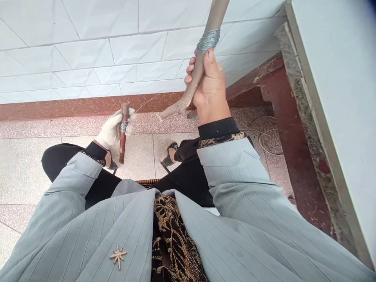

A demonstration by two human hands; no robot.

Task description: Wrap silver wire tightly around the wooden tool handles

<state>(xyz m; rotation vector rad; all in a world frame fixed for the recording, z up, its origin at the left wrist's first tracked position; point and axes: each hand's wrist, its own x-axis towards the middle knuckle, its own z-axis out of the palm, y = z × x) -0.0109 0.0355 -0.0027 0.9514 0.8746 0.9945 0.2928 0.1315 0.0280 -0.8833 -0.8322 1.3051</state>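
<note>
My left hand (110, 129), in a white knit glove, is closed around a short reddish-brown stick (122, 149) held upright. Grey wire (123, 126) is wound about the middle of that stick. A thin loose strand (147, 102) runs from it up to the right. My bare right hand (210, 80) grips a longer, thicker wooden branch (194, 84) that bends at its lower end. Just above my right thumb, a coil of wire (208, 40) is wrapped tightly round the branch. The branch's top end is cut off by the frame's upper edge.
A white tiled wall (82, 58) with a reddish base strip (58, 110) stands in front. On the right are a dark red wooden frame (296, 137) and a pale panel (337, 78). A loop of cable (266, 135) lies on the floor (138, 152) beside it.
</note>
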